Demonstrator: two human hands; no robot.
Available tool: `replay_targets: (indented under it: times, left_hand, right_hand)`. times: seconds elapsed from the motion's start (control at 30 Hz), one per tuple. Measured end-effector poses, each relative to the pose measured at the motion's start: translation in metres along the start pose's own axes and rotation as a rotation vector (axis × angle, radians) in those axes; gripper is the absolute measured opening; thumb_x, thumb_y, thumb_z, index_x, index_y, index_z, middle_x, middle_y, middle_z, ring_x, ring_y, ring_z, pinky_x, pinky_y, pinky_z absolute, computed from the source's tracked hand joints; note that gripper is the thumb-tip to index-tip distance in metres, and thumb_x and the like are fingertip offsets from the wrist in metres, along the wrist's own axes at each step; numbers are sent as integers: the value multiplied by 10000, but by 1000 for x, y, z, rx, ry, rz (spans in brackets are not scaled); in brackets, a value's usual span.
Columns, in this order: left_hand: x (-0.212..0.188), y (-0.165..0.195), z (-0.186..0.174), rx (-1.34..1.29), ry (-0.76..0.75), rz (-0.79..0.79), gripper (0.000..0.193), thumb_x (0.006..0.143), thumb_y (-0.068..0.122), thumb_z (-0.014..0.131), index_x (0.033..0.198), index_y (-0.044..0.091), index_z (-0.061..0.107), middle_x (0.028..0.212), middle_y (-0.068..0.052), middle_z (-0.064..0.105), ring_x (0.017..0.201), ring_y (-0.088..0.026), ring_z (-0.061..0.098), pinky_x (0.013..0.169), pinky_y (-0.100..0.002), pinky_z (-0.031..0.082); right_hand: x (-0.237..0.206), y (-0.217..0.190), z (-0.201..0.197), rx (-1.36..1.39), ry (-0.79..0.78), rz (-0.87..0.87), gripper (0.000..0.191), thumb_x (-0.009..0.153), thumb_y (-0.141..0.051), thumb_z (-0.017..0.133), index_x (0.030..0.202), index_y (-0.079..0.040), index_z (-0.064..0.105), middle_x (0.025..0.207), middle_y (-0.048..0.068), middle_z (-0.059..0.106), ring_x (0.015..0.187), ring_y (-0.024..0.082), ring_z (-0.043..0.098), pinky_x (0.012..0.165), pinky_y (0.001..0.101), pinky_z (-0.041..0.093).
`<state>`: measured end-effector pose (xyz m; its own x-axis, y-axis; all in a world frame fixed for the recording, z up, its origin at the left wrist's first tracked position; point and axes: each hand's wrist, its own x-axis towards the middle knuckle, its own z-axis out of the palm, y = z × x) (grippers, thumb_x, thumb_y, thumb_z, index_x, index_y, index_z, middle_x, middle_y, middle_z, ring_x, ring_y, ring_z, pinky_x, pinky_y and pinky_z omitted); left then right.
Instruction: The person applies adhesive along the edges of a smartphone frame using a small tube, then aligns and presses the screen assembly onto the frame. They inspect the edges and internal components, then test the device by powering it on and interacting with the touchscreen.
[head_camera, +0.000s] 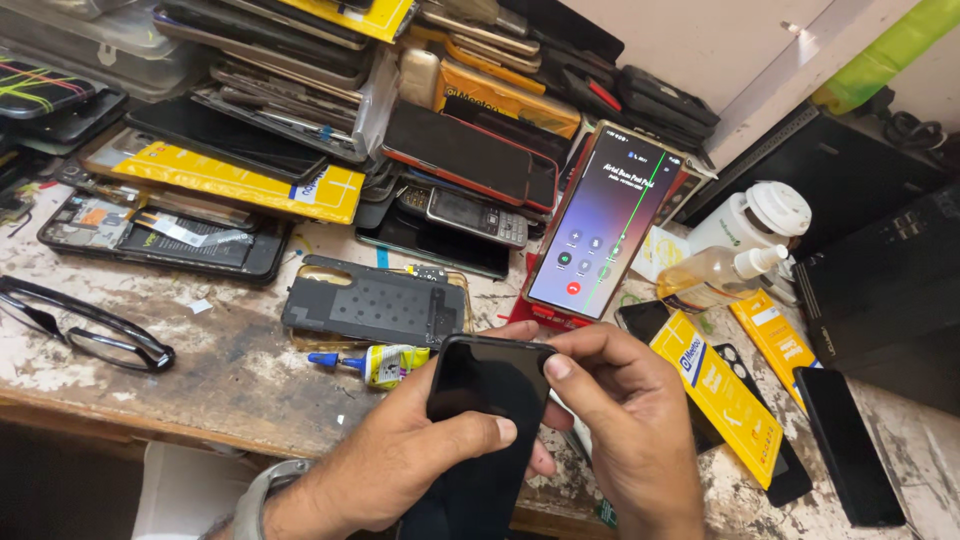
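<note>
- Two bare hands share one thing — a slim black glossy-screened phone (487, 400), held upright over the near edge of the worn, paint-flecked wooden bench (230, 370).
- Left hand (400, 465) has its grip closed around the phone's lower half, thumb laid across the dark glass and fingers wrapped behind.
- Right hand (625, 420) grips in a pinch at the phone's upper right corner, thumb tip and forefinger pressed on the edge; whether something thin sits between them I cannot tell.
- Judging from this, the screen is dark and unbroken and the body looks closed up, so the work seems to be at a corner-level stage — either an early prying or a last pressing-down; the picture does not settle which.
- Just beyond the left grip lie a small yellow-labelled glue tube with a blue nozzle (375, 362) and, past it, a dark grey plastic phone back panel (375, 305), lying loose.
- Beyond the right grip, a lit phone with a purple call screen and a green line down it (605, 225) leans against the clutter.
- To the right of the right grip sit flat yellow cardboard packets (720, 395), a clear spray bottle of amber liquid (715, 270) and a white plastic jar (765, 215).
- Far left of the left grip rest black-framed spectacles (85, 325); stacked phones and parts (300, 90) fill the back of the bench.
</note>
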<state>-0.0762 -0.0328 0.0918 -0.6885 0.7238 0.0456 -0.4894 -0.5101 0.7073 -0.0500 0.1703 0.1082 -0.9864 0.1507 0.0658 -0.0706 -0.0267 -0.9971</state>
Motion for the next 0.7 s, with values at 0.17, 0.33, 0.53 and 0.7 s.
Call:
replay_targets:
  times: [0.17,0.33,0.53,0.7]
  left_hand:
    - [1,0,0,43,10,4,672,891,12,559,1543,36,396,1154,-191,714,953,-266,743,867,-385,617]
    - [-2,-5,-5,14,42,7,671,880,17,565,1534,45,414,1154,-183,716,954,-264,748,872,-383,615]
    - [-1,-9,-12,-68,24,123,694,911,0,582,1574,23,378,1245,-221,699,991,-289,748,900,-425,617]
    - [3,7,-10,-89,77,192,704,915,11,585,1591,41,390,1247,-268,683,1017,-318,749,903,-439,617]
  right_hand:
    - [-2,1,3,37,2,-31,108,941,-30,683,1013,49,695,882,79,732,770,90,640,697,241,499]
    - [-2,4,6,30,33,-1,147,935,-42,683,1043,57,702,871,74,732,754,92,639,662,249,494]
    - [-13,13,2,-46,8,-1,268,937,-71,660,1164,59,717,978,95,756,887,140,702,822,280,576]
    - [-28,18,-4,-98,15,-56,322,867,-40,701,1177,47,683,1059,115,755,1001,178,711,861,329,583]
